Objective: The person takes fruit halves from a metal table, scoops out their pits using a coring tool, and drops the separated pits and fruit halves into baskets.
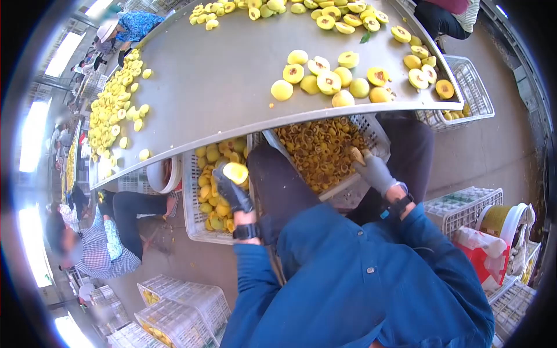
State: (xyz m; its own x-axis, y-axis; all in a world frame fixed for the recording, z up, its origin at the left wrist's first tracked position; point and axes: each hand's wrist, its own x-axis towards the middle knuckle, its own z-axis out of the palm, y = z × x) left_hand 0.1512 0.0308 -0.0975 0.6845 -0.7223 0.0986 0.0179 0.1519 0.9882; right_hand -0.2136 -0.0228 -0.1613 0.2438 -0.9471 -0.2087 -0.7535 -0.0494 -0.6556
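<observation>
My left hand (233,188), in a dark glove, is closed on a yellow fruit half (235,173), above a white crate (188,200) of yellow fruit. On the right, my right hand (374,173), in a grey glove, is closed around a small tan object whose kind is unclear. It is over the right side of a crate (380,136) filled with brown and orange pits and scraps. Whole and halved yellow fruits (329,83) lie on the metal table (214,75) in front of me.
Fruit pieces (113,104) are piled at the table's left edge. Co-workers sit at the left (110,249), top left and top right. Crates (183,307) stand at the lower left. A crate (464,209), a bucket (499,223) and a red container (476,252) stand at the right.
</observation>
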